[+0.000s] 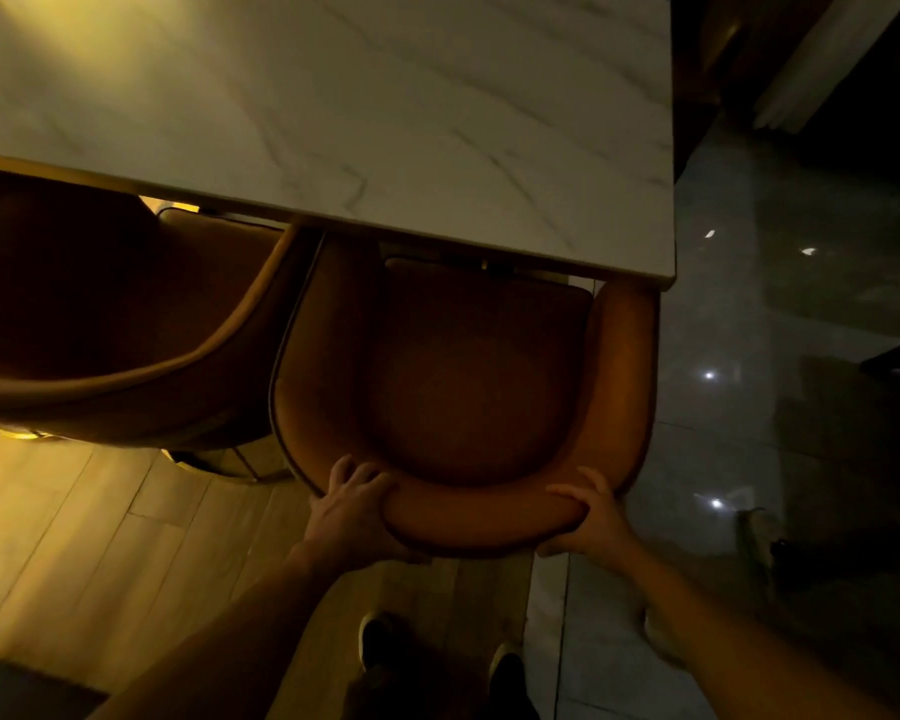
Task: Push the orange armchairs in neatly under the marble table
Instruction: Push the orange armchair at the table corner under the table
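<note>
left hand: i see it clamped on the left end of the near armchair's curved backrest, fingers over the top.
right hand: wrapped round the right end of the same backrest.
near armchair: its front edge sits under the marble table, seat mostly exposed.
second armchair: just to the left, also partly under the table edge.
floor: pale planks left, glossy tile right.
shoes: below, between my arms.
writing: i can read no labels or brands.
</note>
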Available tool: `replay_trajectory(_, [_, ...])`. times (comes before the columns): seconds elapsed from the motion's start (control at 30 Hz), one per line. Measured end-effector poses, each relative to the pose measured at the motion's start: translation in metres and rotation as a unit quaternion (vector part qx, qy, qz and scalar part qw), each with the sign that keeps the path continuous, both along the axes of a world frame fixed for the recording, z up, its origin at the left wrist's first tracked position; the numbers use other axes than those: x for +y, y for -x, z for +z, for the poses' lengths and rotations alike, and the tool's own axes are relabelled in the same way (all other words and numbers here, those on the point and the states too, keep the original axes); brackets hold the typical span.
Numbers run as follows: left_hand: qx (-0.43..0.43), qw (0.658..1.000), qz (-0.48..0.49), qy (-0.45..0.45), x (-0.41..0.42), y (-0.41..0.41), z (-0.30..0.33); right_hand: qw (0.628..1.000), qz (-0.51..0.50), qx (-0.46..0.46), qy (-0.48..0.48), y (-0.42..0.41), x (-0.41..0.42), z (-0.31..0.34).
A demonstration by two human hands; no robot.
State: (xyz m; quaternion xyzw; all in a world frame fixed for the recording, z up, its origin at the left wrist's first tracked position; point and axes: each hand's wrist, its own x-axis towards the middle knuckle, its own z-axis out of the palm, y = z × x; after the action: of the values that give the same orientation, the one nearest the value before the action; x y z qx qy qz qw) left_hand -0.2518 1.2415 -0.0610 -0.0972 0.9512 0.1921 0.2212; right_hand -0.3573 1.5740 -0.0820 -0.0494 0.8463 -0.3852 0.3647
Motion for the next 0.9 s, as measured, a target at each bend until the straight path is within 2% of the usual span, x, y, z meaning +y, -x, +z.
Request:
replay_trajectory(0.3, [0.008, 1.0, 0.006, -0.011, 0.0017, -0.0021, -0.0064, 1.0, -0.004, 0.018, -0.012, -0.0061, 0.0024, -0.001])
replay_trajectory(0.9, [-0.007, 1.0, 0.01, -0.001, 0.0025, -0.0022, -0.0049, 0.999, 0.025, -0.006, -0.022, -0.0027, 0.0076, -0.0056])
